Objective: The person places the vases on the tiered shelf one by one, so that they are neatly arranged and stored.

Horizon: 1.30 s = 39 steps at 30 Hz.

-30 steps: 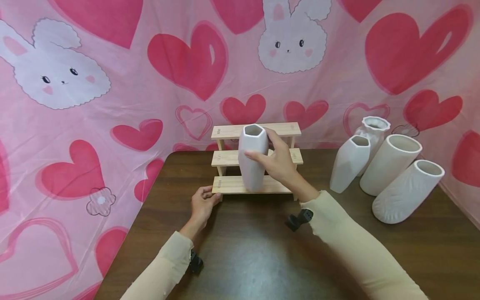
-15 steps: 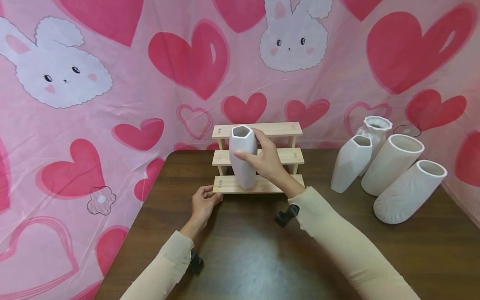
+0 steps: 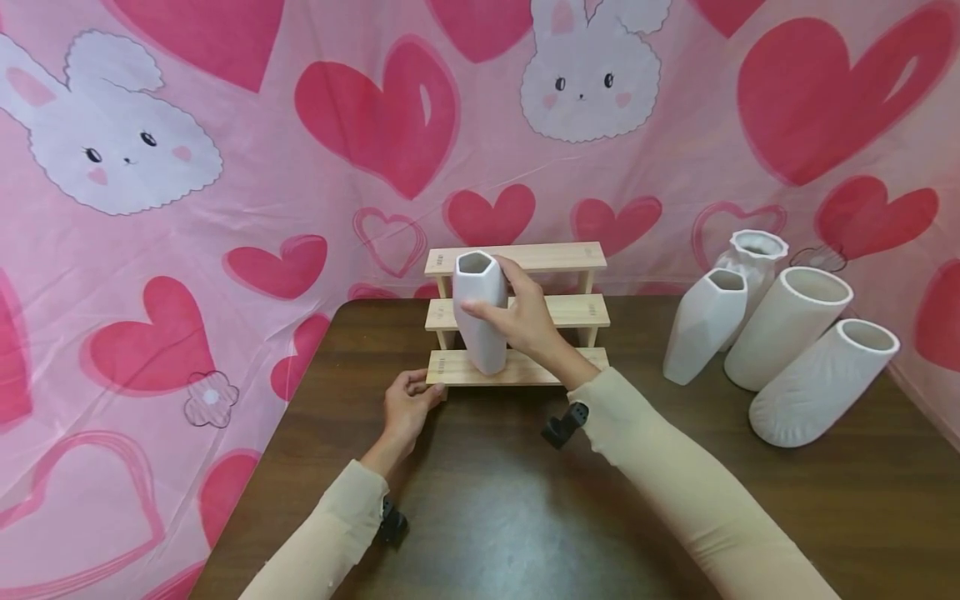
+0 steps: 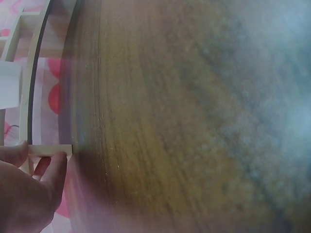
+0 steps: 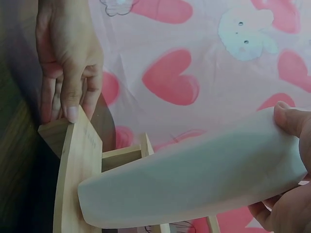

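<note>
My right hand (image 3: 531, 321) grips a white faceted vase (image 3: 478, 329) by its upper part, thumb in front and fingers round the far side. The vase stands nearly upright, mouth up, over the lowest board of a three-tier wooden display stand (image 3: 555, 368). In the right wrist view its base (image 5: 95, 201) is at that board; whether its full weight rests there I cannot tell. My left hand (image 3: 405, 412) pinches the stand's front left corner. The left wrist view shows that thumb and fingers (image 4: 58, 174) on the stand's wooden leg (image 4: 51, 150).
Several white vases stand at the right: a faceted one (image 3: 701, 329), a ruffled-rim one (image 3: 757, 246), a plain cylinder (image 3: 783, 333) and a leaf-textured one (image 3: 817, 387). The brown table (image 3: 480, 517) meets a pink heart-print cloth (image 3: 262, 192) behind the stand.
My right hand has carried the vase leftward along the lowest board, fast at first and then only slightly. My left hand has stayed at the stand's corner.
</note>
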Each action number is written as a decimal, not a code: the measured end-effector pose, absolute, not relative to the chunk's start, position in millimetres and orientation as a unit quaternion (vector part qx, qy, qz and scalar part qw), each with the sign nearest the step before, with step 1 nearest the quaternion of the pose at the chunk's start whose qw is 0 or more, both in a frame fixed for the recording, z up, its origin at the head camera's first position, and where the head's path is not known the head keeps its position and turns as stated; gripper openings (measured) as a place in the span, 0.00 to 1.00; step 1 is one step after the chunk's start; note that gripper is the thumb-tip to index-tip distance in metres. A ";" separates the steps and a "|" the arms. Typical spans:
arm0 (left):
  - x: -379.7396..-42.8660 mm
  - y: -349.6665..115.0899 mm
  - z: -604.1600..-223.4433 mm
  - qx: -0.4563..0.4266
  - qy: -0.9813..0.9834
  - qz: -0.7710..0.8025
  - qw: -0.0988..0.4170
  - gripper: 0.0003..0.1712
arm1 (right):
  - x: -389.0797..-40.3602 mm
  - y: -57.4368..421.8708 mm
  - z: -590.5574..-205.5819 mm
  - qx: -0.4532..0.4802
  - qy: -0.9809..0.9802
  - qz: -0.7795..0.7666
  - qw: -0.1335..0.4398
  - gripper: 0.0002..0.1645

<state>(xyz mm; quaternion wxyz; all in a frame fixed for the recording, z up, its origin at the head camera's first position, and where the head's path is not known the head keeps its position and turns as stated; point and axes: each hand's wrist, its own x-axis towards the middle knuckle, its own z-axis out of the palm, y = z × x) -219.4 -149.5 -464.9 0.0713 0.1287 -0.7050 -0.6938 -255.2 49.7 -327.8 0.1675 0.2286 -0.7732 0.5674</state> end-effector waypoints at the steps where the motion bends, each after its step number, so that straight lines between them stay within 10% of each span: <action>1: -219.3 -149.4 -465.0 0.127 -0.705 -0.694 0.072 0.20 | -255.3 49.7 -328.4 0.227 -0.775 0.567 0.165 0.40; 39: -219.9 -149.4 -466.8 0.116 -0.694 -0.707 0.072 0.21 | -262.8 56.6 -328.8 0.199 -0.802 0.551 0.115 0.46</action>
